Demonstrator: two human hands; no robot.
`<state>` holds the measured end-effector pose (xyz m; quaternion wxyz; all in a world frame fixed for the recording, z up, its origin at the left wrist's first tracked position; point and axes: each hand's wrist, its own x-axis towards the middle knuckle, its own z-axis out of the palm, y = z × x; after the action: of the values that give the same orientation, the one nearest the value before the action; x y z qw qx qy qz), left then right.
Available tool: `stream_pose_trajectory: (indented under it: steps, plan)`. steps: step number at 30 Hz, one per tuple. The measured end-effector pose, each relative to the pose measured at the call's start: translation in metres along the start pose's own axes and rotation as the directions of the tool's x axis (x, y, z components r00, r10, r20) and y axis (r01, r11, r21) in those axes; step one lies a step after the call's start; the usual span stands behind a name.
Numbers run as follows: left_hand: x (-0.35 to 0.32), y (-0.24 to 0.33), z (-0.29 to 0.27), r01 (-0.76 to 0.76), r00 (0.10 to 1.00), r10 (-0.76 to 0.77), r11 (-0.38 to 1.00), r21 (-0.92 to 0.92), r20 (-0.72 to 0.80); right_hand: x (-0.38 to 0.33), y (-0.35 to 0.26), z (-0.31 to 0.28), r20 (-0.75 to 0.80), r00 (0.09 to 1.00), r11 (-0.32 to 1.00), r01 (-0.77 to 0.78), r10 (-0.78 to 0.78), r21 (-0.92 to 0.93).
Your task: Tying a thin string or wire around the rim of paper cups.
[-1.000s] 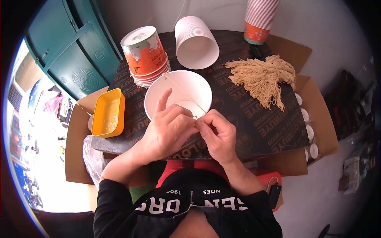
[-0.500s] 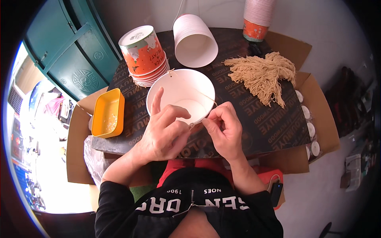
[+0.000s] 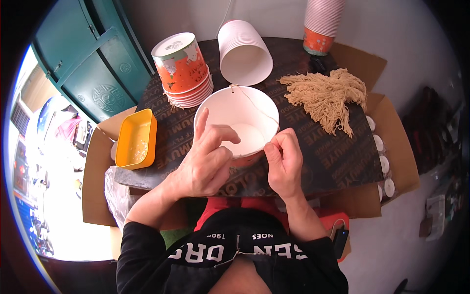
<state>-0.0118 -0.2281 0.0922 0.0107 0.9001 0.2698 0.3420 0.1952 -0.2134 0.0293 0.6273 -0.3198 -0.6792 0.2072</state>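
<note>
A white-lined paper bucket [image 3: 240, 105] stands tilted at the table's near middle, its open mouth facing me. From a hole in its far rim, a thin tan cord [image 3: 257, 109] runs across the inside to the right rim. At the near left rim is my left hand [image 3: 208, 159], index finger raised, another finger bent over the opening; its lower fingers close on the bucket's side, partly hidden. My right hand [image 3: 284, 161] is closed at the right rim, thumb and forefinger pinching the cord's end, which is mostly covered by the fingers.
Upturned orange printed buckets [image 3: 181, 63] are stacked behind left, beside a white bucket stack [image 3: 245, 54] on its side. A bundle of tan cords [image 3: 325, 95] lies right. A yellow tray [image 3: 137, 139] sits left; another bucket stack [image 3: 320, 29] stands far right. Cardboard boxes [image 3: 396, 147] flank the dark table [image 3: 338, 166].
The bucket has shifted right, and the cord's knot at its far rim has moved right too. More cord shows inside. My right hand has moved slightly right, its fingers more tightly closed.
</note>
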Motion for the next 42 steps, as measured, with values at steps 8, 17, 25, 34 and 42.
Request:
stream_pose_trajectory:
  steps: [8,17,25,34,42]
  plan:
    - [-0.008,-0.016,-0.006,0.597,0.742,-0.570,0.802,-0.042,-0.354,-0.007,-0.013,-0.003,0.176,0.984,0.998,0.010,-0.022,0.069]
    - [-0.002,-0.039,-0.036,0.757,0.554,-0.812,0.583,-0.296,-0.183,-0.010,-0.017,-0.026,0.045,0.992,0.992,0.117,-0.119,0.046]
    - [0.031,-0.069,-0.165,0.593,0.759,-0.530,0.322,0.738,-0.378,-0.018,0.036,-0.062,-0.098,0.994,0.989,-0.024,0.039,0.148]
    - [0.100,-0.193,-0.142,-0.143,0.971,-0.218,-0.204,0.968,0.097,-0.023,0.034,-0.063,-0.107,0.987,0.971,-0.097,0.123,0.217]
    - [0.133,-0.198,-0.036,-0.205,0.967,-0.148,0.031,0.978,0.207,-0.039,0.046,-0.070,-0.099,0.987,0.989,-0.113,0.123,0.097]
